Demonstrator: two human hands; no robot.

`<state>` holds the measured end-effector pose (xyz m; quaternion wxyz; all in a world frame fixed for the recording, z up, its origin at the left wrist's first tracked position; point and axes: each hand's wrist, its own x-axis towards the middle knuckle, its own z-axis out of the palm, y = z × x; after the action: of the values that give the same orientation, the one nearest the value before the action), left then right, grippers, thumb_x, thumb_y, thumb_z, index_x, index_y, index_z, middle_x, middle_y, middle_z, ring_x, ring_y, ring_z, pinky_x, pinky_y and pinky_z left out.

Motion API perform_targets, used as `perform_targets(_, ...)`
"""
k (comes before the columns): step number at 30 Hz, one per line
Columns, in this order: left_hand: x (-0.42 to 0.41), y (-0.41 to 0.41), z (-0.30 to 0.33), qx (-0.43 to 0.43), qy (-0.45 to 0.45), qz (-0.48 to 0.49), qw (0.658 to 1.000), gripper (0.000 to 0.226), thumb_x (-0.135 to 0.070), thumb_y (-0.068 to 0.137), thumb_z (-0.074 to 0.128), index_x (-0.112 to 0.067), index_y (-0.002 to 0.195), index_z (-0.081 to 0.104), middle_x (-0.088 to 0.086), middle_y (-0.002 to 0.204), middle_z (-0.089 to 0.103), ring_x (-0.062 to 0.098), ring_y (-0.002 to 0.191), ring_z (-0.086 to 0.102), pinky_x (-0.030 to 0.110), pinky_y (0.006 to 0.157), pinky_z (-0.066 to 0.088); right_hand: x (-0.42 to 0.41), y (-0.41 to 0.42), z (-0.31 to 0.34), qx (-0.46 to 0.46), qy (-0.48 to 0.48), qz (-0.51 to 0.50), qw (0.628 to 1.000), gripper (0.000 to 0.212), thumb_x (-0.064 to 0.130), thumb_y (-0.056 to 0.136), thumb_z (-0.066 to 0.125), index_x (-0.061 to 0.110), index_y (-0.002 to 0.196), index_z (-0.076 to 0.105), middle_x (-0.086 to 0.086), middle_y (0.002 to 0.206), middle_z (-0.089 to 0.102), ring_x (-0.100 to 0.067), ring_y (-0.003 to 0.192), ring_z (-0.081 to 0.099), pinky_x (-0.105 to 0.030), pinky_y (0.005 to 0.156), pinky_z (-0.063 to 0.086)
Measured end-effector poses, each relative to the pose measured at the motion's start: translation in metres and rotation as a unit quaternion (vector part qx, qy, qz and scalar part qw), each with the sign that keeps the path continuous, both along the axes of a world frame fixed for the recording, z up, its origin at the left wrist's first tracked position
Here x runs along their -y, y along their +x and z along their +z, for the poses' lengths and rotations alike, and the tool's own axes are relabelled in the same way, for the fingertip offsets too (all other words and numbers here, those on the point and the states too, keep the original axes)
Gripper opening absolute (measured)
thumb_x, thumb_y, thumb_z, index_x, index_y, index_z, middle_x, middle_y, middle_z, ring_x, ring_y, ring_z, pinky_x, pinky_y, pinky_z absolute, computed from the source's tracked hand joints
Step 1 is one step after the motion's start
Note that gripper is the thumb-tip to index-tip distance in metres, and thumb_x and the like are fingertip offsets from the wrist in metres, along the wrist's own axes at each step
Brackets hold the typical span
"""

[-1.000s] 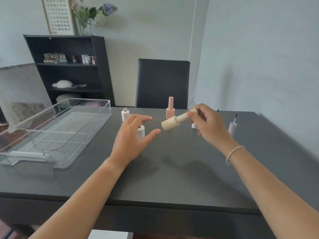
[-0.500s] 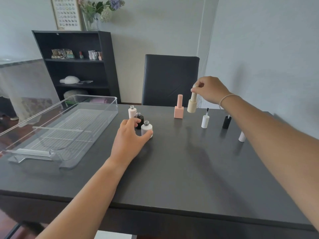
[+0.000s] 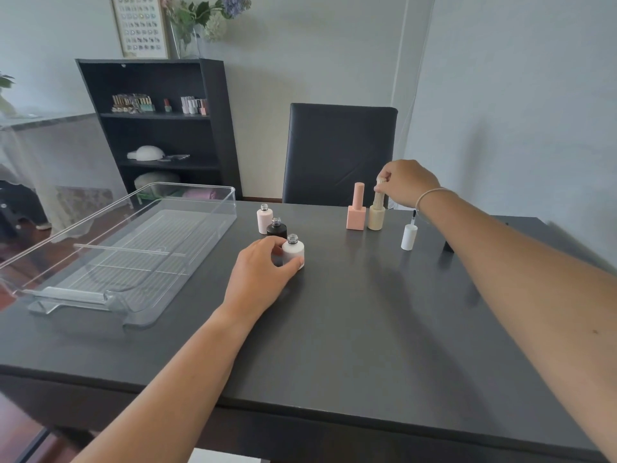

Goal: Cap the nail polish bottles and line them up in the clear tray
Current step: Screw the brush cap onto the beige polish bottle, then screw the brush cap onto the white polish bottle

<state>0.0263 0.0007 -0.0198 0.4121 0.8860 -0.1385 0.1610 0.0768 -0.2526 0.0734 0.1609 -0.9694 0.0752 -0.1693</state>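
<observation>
Right now the left hand (image 3: 258,275) is curled around the white bottle (image 3: 293,250), thumb and fingers pressed to its sides; the bottle stands uncapped on the dark table (image 3: 334,329), and part of its lower body is hidden behind the fingers. Just behind it stand a black bottle (image 3: 276,227) and a pale pink bottle (image 3: 264,218), both open at the neck and close together. Across the table the right hand (image 3: 409,183) pinches the top of the beige bottle (image 3: 376,215), which stands upright just beside the capped pink square bottle (image 3: 356,212); the fingers cover the cap's end, so how far it is seated is hard to say. A white cap (image 3: 409,236) stands alone with its brush pointing up, near the right forearm. Something small and black (image 3: 449,246) sits past that forearm, mostly hidden, and I can't make out what it is. The clear tray (image 3: 200,195) lies at the table's left side with no bottles in it, its near-left corner cut off by the frame edge.
</observation>
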Motion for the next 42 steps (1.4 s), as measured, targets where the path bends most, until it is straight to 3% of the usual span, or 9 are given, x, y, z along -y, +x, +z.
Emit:
perform_targets(5, -0.001, 0.000, 0.000, -0.001, -0.006, -0.023, 1.000, 0.024, -0.033, 0.075, 0.071, -0.027, 0.095, 0.059, -0.019, 0.083, 0.056, -0.005, 0.076, 0.053, 0.005, 0.062, 0.034, 0.001, -0.004, 0.000, 0.015, -0.006, -0.002, 1.000, 0.024, 0.022, 0.091, 0.050, 0.009, 0.107, 0.063, -0.013, 0.113, 0.064, -0.031, 0.098, 0.058, -0.033, 0.079, 0.044)
perform_targets(8, -0.001, -0.001, 0.000, 0.003, -0.011, -0.031, 0.999, 0.024, -0.033, 0.074, 0.072, -0.028, 0.094, 0.059, -0.018, 0.084, 0.057, -0.003, 0.078, 0.054, 0.005, 0.064, 0.033, 0.003, -0.018, 0.005, 0.079, 0.018, -0.009, 0.997, 0.031, 0.025, 0.091, 0.050, 0.016, 0.120, 0.056, -0.008, 0.116, 0.063, -0.028, 0.104, 0.057, -0.034, 0.086, 0.044)
perform_targets(12, 0.001, -0.001, 0.002, 0.006, -0.032, -0.049, 0.998, 0.023, -0.032, 0.073, 0.073, -0.031, 0.090, 0.058, -0.022, 0.084, 0.057, -0.008, 0.081, 0.054, 0.003, 0.064, 0.035, -0.002, -0.054, 0.005, 0.231, 0.100, -0.010, 0.968, 0.023, 0.026, 0.087, 0.053, 0.017, 0.107, 0.060, 0.003, 0.092, 0.065, -0.015, 0.083, 0.052, -0.026, 0.072, 0.038)
perform_targets(15, 0.004, -0.002, 0.004, 0.007, -0.047, -0.070, 0.996, 0.022, -0.030, 0.073, 0.073, -0.032, 0.089, 0.057, -0.025, 0.086, 0.058, -0.009, 0.085, 0.055, 0.002, 0.066, 0.036, -0.008, -0.086, -0.015, 0.283, 0.156, -0.020, 0.946, 0.018, 0.029, 0.084, 0.056, 0.019, 0.099, 0.059, 0.008, 0.086, 0.060, -0.012, 0.082, 0.052, -0.025, 0.069, 0.037)
perform_targets(19, 0.006, -0.005, 0.004, 0.010, -0.071, -0.092, 0.993, 0.023, -0.029, 0.073, 0.073, -0.032, 0.090, 0.058, -0.026, 0.088, 0.060, -0.005, 0.086, 0.057, 0.003, 0.069, 0.039, -0.011, -0.108, -0.051, 0.247, 0.218, -0.051, 0.943, 0.028, 0.034, 0.083, 0.060, 0.020, 0.107, 0.054, 0.006, 0.098, 0.054, -0.010, 0.093, 0.049, -0.023, 0.071, 0.033)
perform_targets(27, 0.008, -0.009, 0.002, 0.006, -0.068, -0.150, 0.986, 0.027, -0.026, 0.073, 0.074, -0.031, 0.094, 0.059, -0.017, 0.091, 0.063, -0.003, 0.079, 0.059, 0.001, 0.067, 0.040, -0.008, -0.089, -0.080, 0.082, 0.277, -0.128, 0.949, 0.061, 0.039, 0.082, 0.060, 0.011, 0.133, 0.040, -0.009, 0.130, 0.053, -0.027, 0.118, 0.049, -0.033, 0.089, 0.040)
perform_targets(33, 0.007, -0.006, 0.001, 0.014, -0.074, -0.150, 0.986, 0.027, -0.026, 0.072, 0.074, -0.039, 0.090, 0.058, -0.016, 0.088, 0.063, -0.004, 0.074, 0.056, 0.002, 0.066, 0.039, -0.007, -0.075, -0.081, 0.089, 0.271, -0.148, 0.947, 0.037, 0.029, 0.085, 0.057, 0.011, 0.117, 0.054, -0.008, 0.116, 0.063, -0.027, 0.105, 0.056, -0.030, 0.078, 0.039)
perform_targets(37, 0.008, -0.006, 0.000, 0.034, -0.082, -0.146, 0.985, 0.026, -0.025, 0.071, 0.073, -0.034, 0.093, 0.061, -0.019, 0.087, 0.062, -0.004, 0.076, 0.054, 0.003, 0.067, 0.040, -0.008, -0.076, -0.085, 0.103, 0.256, -0.144, 0.950, 0.026, 0.026, 0.087, 0.052, 0.013, 0.109, 0.056, -0.007, 0.111, 0.065, -0.027, 0.098, 0.058, -0.029, 0.074, 0.040)
perform_targets(42, 0.009, -0.005, 0.000, 0.044, -0.097, -0.145, 0.984, 0.028, -0.021, 0.071, 0.073, -0.030, 0.095, 0.061, -0.015, 0.095, 0.063, 0.001, 0.083, 0.057, 0.010, 0.071, 0.046, -0.026, -0.086, -0.082, 0.106, 0.284, -0.014, 0.953, 0.016, 0.027, 0.084, 0.058, 0.017, 0.096, 0.057, 0.001, 0.097, 0.065, -0.015, 0.088, 0.058, -0.026, 0.073, 0.042)
